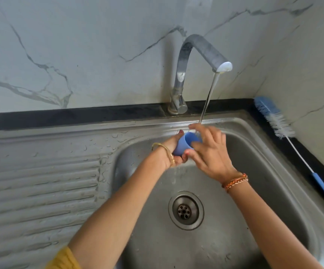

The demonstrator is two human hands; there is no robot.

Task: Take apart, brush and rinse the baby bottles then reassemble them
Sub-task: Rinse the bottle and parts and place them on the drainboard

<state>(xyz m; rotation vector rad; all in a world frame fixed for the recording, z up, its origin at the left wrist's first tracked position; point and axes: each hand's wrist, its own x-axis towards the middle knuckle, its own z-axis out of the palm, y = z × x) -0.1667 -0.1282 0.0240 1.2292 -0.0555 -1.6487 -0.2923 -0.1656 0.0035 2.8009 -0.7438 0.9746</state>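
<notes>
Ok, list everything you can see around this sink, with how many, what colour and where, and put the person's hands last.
Blue cap: one, blue, held over the basin under the running water.
Bottle brush: one, blue handle with white and blue bristles, lying on the dark counter edge at the right.
Tap: one, silver, at the back of the sink, water running.
Sink: one, steel, with a ribbed drainboard on the left.
Drain: one, metal, in the basin floor.
Wall: pale marble with grey veins, behind the sink.
Left hand: grips the cap; gold bangle on the wrist.
Right hand: fingers at the cap's open rim; orange thread bracelets on the wrist.
</notes>
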